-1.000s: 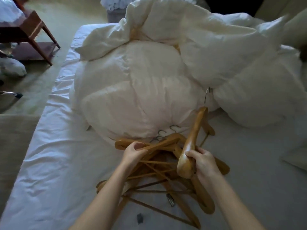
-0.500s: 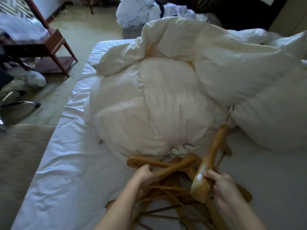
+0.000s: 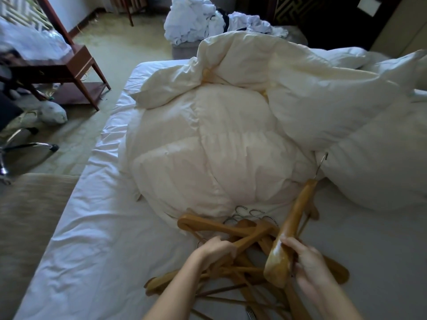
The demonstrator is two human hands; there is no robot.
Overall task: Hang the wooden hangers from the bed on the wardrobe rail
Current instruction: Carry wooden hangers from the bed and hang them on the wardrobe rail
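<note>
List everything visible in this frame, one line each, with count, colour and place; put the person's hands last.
Wooden hangers: a tangled pile, exact count unclear, light brown with metal hooks, on the bed's near end.
Lifted hanger: one, light brown, raised at a slant over the pile's right side.
Duvet: one, cream, bunched mid-bed.
Sheet: one, white, covering the mattress.
Laundry heap: one, white, beyond the bed's far end.
Wooden side table: one, reddish brown, on the floor far left.
Chair base: one, metal and black, at the left edge.
Left hand: gripping a hanger arm in the pile.
Right hand: holding the lifted hanger's lower end.
</note>
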